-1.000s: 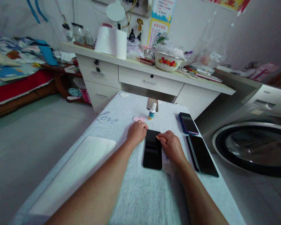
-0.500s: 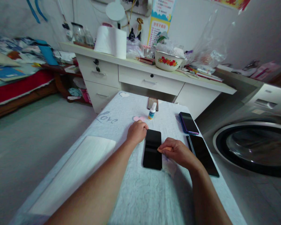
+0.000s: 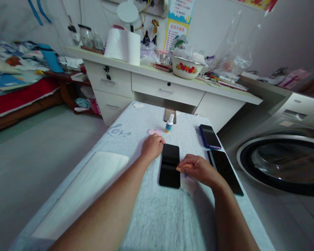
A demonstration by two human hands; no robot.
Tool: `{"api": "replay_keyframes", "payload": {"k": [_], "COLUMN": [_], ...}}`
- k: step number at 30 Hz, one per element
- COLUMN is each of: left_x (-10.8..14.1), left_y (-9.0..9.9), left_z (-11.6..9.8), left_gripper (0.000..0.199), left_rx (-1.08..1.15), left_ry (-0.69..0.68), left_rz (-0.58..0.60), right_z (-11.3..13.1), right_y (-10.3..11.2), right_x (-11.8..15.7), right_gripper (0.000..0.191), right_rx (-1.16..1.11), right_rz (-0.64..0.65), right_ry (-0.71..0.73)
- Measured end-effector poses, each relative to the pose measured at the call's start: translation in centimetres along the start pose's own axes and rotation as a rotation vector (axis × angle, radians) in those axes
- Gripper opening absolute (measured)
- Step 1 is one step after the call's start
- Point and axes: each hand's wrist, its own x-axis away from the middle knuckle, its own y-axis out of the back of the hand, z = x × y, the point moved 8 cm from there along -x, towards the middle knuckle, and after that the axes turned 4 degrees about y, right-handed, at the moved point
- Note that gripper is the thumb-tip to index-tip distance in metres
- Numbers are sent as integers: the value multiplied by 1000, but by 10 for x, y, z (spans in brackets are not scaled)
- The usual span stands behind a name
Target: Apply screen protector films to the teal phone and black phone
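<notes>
A black smartphone (image 3: 170, 165) lies flat, screen up, on the cloth-covered table. My left hand (image 3: 152, 146) is at its upper left corner, fingers curled in and gripping the edge. In my right hand (image 3: 196, 169) is a small folded orange cloth (image 3: 182, 168), pinched between the fingers. The cloth's tip touches the right edge of the phone's screen; most of it is hidden in the hand. Beyond the phone stands a small white spray bottle (image 3: 169, 124) with a blue and yellow label.
Along the table's right edge lie a dark tablet (image 3: 228, 172), a pen (image 3: 211, 159) and another phone (image 3: 210, 136). Behind the bottle is a brownish phone (image 3: 170, 115). A pale closed pad (image 3: 86, 191) lies left. A desk (image 3: 151, 75) and washing machine (image 3: 285, 139) border the table.
My right hand and the orange cloth have shifted very slightly along the phone's right edge. My left hand stays at the corner. The whole view has drifted a little.
</notes>
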Motion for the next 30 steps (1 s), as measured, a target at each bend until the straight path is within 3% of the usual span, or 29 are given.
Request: {"api": "replay_keyframes", "payload": {"k": [6, 11, 15, 22, 30], "left_x": [0, 2, 6, 10, 10], "left_y": [-2, -1, 4, 6, 4], "left_z": [1, 1, 1, -2, -1], "left_gripper": [25, 23, 18, 11, 12], "left_rx": [-5, -15, -75, -37, -9], "left_ry": [-4, -15, -17, -35, -19], "left_rz": [7, 10, 11, 101, 101], "right_z": [-2, 3, 3, 2, 2], "right_y": [20, 24, 24, 18, 16], "right_x": [-11, -14, -12, -6, -7], "right_gripper": [19, 18, 21, 25, 29], "right_rx": [262, 394, 391, 354, 327], "right_rz": [-293, -418, -427, -321, -404], "right_ry": [79, 92, 44, -32, -67]}}
